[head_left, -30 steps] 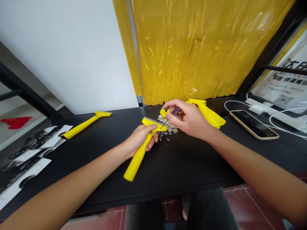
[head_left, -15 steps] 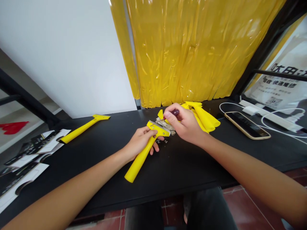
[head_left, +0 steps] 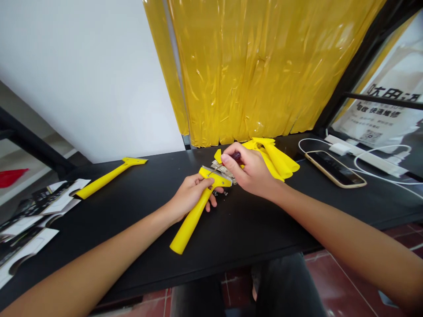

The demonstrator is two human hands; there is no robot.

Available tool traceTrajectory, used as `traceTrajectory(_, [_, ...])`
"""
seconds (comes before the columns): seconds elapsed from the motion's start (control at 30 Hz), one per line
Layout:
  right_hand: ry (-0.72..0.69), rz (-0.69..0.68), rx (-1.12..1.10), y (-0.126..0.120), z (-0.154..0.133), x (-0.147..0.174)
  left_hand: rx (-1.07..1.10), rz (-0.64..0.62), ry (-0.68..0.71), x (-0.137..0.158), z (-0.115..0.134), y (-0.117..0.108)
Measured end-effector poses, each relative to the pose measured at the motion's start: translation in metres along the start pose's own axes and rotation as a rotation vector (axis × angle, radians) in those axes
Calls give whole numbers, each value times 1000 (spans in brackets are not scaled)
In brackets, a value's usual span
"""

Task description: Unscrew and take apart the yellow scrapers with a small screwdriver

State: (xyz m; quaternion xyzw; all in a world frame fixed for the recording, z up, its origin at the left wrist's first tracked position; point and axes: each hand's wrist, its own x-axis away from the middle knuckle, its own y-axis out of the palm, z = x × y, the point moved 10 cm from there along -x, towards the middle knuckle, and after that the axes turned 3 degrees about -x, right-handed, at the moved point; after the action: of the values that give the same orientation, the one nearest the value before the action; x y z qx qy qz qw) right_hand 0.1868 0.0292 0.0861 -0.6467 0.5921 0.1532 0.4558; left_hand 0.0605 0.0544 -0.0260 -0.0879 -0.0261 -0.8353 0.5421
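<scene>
Gripping a yellow plastic scraper (head_left: pixel 194 207) near its head, the person's left hand (head_left: pixel 188 196) pins the tool against the black tabletop (head_left: pixel 132 220) near its middle, the handle slanting toward the front edge. The right hand (head_left: pixel 253 172) is clenched around a small screwdriver with a dark red handle (head_left: pixel 235 156), its thin shaft angled down to the scraper's head. A heap of yellow scraper parts (head_left: pixel 274 154) lies toward the back edge, a second yellow scraper (head_left: pixel 105 177) toward the left, a gold-edged smartphone (head_left: pixel 335 169) toward the right.

White wall (head_left: pixel 82 66), yellow plastic curtain (head_left: pixel 251 66), black table (head_left: pixel 132 207)
</scene>
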Motion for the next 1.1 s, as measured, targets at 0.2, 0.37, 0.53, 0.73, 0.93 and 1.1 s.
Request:
traceTrajectory(0.2, [-35, -2, 34, -1, -5, -1, -4, 0, 2, -1, 0, -1])
traceTrajectory(0.37, [-4, -12, 84, 1, -2, -1, -16, 7, 22, -3, -1, -2])
traceTrajectory(0.53, [116, -15, 476, -7, 11, -5, -25, 16, 14, -1, -1, -2])
traceTrajectory(0.73, [-2, -233, 562, 4, 1, -9, -157, -19, -78, -5, -8, -11])
traceTrajectory(0.93, [-131, -429, 530, 5, -5, -8, -245, -265, -150, -9, -11, -2])
traceTrajectory(1.1, [-74, -433, 462, 2, -2, -8, -233, -266, -121, -10, -10, -4])
